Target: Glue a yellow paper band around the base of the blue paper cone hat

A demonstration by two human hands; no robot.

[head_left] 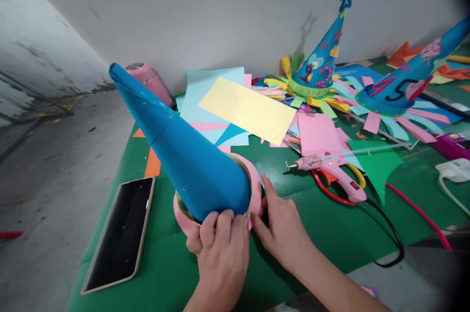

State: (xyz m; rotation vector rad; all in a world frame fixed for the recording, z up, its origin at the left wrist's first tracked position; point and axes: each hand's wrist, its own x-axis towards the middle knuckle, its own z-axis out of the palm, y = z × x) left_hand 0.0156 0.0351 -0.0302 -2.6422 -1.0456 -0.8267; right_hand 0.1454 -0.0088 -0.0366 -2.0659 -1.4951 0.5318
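Observation:
A tall blue paper cone hat (pixel 198 165) leans to the left on the green table, its point toward the upper left. Around its base runs a pink paper band (pixel 256 182) with a yellowish inner edge. My left hand (pixel 222 248) has its fingers curled over the near side of the band, pressing it at the foot of the cone. At the right side of the band, my right hand (pixel 284 226) pinches the rim between thumb and fingers, its index finger stretched along the outside. The fingertips of my left hand are partly hidden behind the band.
A phone (pixel 119 233) lies at the left. Right of the hat are a pink glue gun (pixel 330 167), red-and-yellow-handled scissors (pixel 336 197) and a green paper piece (pixel 376 162). Behind lie yellow paper (pixel 247 108) and two decorated cone hats (pixel 319 64). A pink bottle (pixel 149 79) stands at the back left.

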